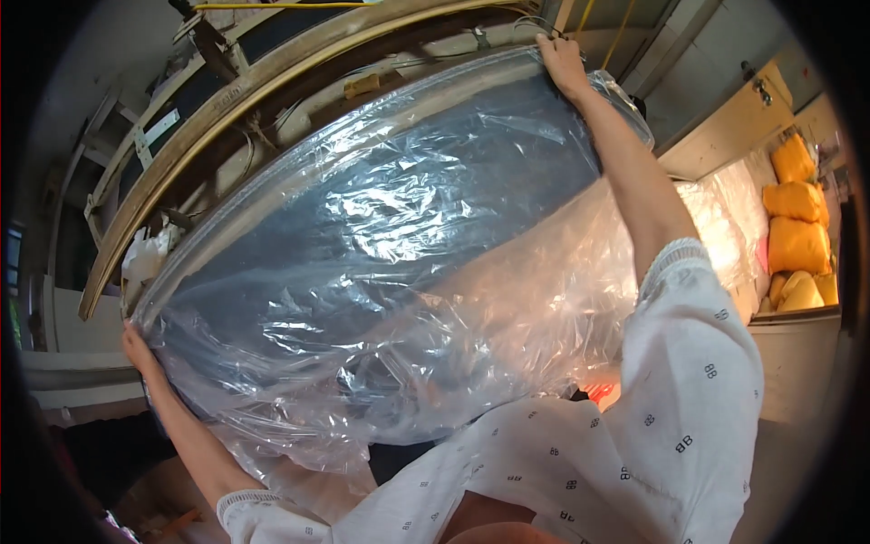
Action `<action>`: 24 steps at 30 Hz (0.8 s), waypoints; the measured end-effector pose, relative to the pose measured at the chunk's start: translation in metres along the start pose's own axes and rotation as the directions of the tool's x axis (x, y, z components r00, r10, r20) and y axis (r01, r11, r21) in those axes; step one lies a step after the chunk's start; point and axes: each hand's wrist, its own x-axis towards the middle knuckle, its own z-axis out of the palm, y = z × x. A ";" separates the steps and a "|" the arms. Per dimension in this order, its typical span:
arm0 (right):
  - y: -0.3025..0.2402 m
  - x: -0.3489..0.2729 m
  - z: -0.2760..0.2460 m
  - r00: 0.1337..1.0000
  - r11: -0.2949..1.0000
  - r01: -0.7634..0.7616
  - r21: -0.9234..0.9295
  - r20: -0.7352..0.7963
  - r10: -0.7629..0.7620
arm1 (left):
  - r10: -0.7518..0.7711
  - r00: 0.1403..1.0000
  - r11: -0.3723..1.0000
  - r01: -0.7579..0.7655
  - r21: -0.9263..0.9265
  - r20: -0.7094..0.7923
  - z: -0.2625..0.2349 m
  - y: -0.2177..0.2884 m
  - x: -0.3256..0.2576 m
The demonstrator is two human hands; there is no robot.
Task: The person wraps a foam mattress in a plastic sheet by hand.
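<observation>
A wide sheet of clear, crinkled plastic (399, 218) is stretched between my two hands, and light glints off its folds. Through it shows a dark surface on the far side and a paler, pinkish area toward the lower right. My right hand (564, 68) is closed on its far edge at the upper right, arm extended. At the lower left, my left hand (138, 348) is closed round the opposite end of that edge; its fingers are partly hidden. The near part of the plastic hangs in loose folds against my white patterned shirt (544, 453).
A long wooden beam (227, 102) runs just beyond the plastic's far edge. A crumpled white plastic bag (149, 256) sits beside its left end. At the right are a wooden panel (729, 122) with a metal latch and several yellow-orange bundles (799, 245).
</observation>
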 end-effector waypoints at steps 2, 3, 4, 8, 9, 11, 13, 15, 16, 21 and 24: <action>-0.024 -0.023 -0.036 0.981 0.965 0.159 -0.207 0.143 -0.131 | 0.034 0.983 0.998 -0.024 -0.053 0.181 -0.023 0.045 -0.032; -0.033 -0.033 -0.055 0.925 0.862 0.339 -0.378 0.301 -0.233 | 0.058 0.998 0.996 -0.055 -0.064 0.037 -0.054 0.065 -0.036; -0.026 -0.039 -0.066 0.900 0.832 0.430 -0.349 0.243 -0.363 | 0.079 0.992 0.993 -0.087 -0.076 -0.101 -0.076 0.079 -0.040; -0.066 -0.090 -0.108 0.755 0.870 -0.051 0.491 0.589 -0.289 | -0.044 0.997 0.986 0.033 -0.165 -0.062 -0.180 0.047 -0.037; -0.080 -0.104 -0.109 0.708 0.784 -0.183 0.593 0.633 -0.314 | -0.073 0.997 0.995 0.074 0.060 -0.024 -0.221 0.023 -0.031; -0.100 -0.124 -0.124 0.657 0.686 -0.322 0.652 0.676 -0.334 | 0.093 0.993 0.786 -0.122 0.606 0.079 -0.241 0.022 -0.039; -0.114 -0.136 -0.147 0.678 0.743 -0.268 0.613 0.668 -0.307 | 0.313 0.946 0.487 -0.237 0.841 0.086 -0.137 0.116 -0.085; -0.141 -0.146 -0.156 0.662 0.710 -0.219 0.669 0.637 -0.396 | 0.545 0.827 0.675 -0.530 0.513 0.137 -0.092 0.185 -0.122; -0.149 -0.152 -0.158 0.665 0.695 -0.179 0.696 0.606 -0.436 | 0.438 0.868 0.879 -0.468 0.088 0.234 -0.044 0.233 -0.152; -0.157 -0.172 -0.191 0.657 0.656 -0.126 0.744 0.558 -0.506 | 0.774 0.576 0.631 -0.668 -0.394 0.263 0.102 0.460 -0.345; -0.156 -0.174 -0.197 0.614 0.690 0.085 0.719 0.508 -0.605 | 0.842 0.483 0.491 -0.501 -0.713 0.241 0.164 0.481 -0.388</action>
